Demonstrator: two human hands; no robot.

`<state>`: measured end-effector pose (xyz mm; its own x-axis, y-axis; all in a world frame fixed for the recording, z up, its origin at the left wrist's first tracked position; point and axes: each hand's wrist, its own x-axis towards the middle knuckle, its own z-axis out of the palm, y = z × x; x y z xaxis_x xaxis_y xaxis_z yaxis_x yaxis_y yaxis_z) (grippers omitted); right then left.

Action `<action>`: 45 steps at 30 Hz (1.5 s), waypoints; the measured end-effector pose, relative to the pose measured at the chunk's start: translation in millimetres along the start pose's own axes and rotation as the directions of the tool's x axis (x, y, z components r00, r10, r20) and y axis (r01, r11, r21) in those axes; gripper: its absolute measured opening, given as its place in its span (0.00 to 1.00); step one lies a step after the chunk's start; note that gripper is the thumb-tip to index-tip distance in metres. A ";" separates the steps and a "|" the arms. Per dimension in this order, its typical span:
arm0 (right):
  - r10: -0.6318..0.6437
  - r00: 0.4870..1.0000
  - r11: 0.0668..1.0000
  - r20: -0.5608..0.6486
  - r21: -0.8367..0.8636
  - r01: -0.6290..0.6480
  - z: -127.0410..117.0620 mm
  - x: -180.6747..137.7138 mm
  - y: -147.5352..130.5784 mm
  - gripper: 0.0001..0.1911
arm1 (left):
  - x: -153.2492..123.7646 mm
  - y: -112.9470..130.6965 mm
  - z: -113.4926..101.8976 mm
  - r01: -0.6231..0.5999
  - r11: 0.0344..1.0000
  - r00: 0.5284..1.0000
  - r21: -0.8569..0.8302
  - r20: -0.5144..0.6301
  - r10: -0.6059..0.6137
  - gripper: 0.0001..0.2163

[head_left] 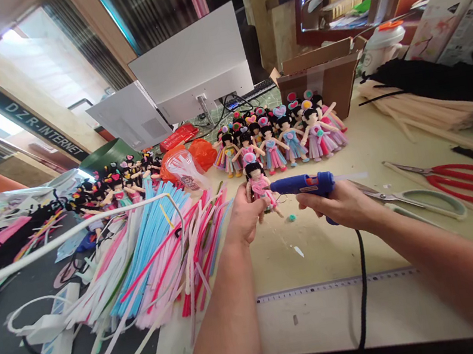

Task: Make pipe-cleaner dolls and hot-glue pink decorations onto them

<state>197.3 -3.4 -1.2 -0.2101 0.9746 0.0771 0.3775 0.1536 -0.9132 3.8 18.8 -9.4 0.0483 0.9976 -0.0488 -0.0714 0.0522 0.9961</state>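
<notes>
My left hand is closed around a small pipe-cleaner doll with black hair and a pink dress, held upright above the table. In my right hand is a blue glue gun, a clear glue stick poking out of its back. Its nozzle points left and is at the doll's chest; whether it touches I cannot tell. A small teal piece and a white scrap lie on the table just below the doll. Behind it stand several finished-looking dolls in rows.
Bundles of coloured pipe cleaners cover the left side, with more dolls behind. Grey-handled scissors and red-handled scissors lie at right. The glue gun's black cord hangs over the front edge. A monitor and cardboard box stand behind.
</notes>
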 end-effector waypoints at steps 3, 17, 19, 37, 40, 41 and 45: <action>-0.021 1.000 1.000 -0.005 -0.022 0.021 -0.2 -0.2 0.3 0.17 | 0.6 -0.2 -0.2 0.005 1.000 1.000 0.003 -0.004 -0.005 0.17; -0.029 1.000 0.999 -0.002 -0.044 0.029 0.6 0.1 -0.2 0.18 | 0.0 1.1 1.2 -0.002 1.000 1.000 0.008 -0.013 0.002 0.17; -0.036 0.999 0.998 -0.008 -0.042 0.036 0.7 0.2 0.1 0.18 | 0.0 1.1 1.2 -0.001 1.000 1.000 0.009 -0.010 0.001 0.18; -0.043 0.999 0.999 -0.022 -0.034 0.042 0.3 -0.4 -4.1 0.17 | -1.8 3.1 2.1 0.001 1.000 1.000 0.005 -0.010 -0.001 0.18; -0.037 0.999 0.999 -0.019 -0.032 0.037 0.4 -0.4 -4.5 0.17 | -2.0 3.8 2.5 -0.003 1.000 1.000 -0.002 -0.011 0.003 0.18; -0.041 0.999 0.999 -0.021 -0.030 0.040 0.5 -0.4 -4.5 0.17 | -2.0 3.9 2.6 -0.004 1.000 1.000 -0.004 -0.010 0.004 0.18; -0.063 0.997 0.998 -0.036 -0.024 0.062 0.9 -0.5 -4.5 0.17 | -1.7 3.3 2.5 -0.004 1.000 1.000 0.000 -0.010 0.004 0.17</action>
<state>194.9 -4.7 2.6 -0.2011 0.9683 0.1484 0.3852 0.2174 -0.8969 6.0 17.1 -5.8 0.0380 0.9982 -0.0458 -0.0713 0.0484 0.9963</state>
